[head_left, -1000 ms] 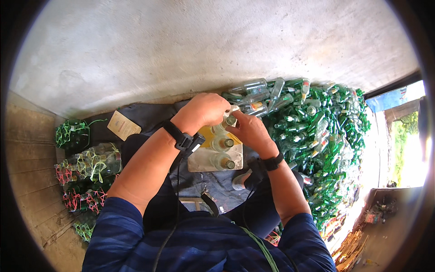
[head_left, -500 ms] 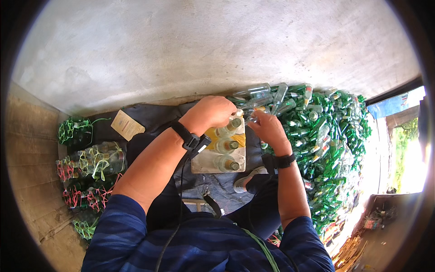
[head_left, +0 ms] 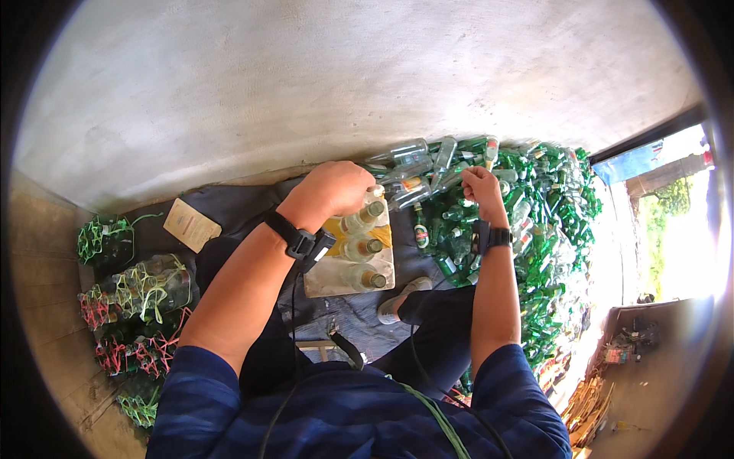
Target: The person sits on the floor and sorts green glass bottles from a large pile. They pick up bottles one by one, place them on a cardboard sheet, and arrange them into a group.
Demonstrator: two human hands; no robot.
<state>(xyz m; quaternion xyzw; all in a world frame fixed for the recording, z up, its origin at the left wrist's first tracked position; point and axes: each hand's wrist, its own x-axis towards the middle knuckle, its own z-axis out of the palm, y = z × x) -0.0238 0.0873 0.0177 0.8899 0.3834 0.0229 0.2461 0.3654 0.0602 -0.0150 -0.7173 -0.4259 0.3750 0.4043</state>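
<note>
Three clear glass bottles [head_left: 361,249] stand in a row on a pale board [head_left: 329,287] with a yellow patch. At the board's far end my left hand [head_left: 344,187] is closed around what looks like another bottle, whose pale mouth [head_left: 376,190] shows beside the fingers. My right hand [head_left: 483,190], its fingers pinched together, is over the near side of the bottle pile. It grips the narrow end of a clear, greenish glass bottle [head_left: 451,180] that lies tilted on the heap. The palm hides part of each grip.
A large heap of green and clear bottles [head_left: 535,229] fills the right side. Bundles of bottles tied with green, yellow and pink string [head_left: 149,287] stand at the left. A brown card [head_left: 191,225] lies on the dark sheet [head_left: 252,197]. A wall [head_left: 344,84] rises behind.
My right hand has moved from beside the board, right and slightly away, onto the bottle pile. My left hand stays at the board's far end. The whole view has shifted slightly.
</note>
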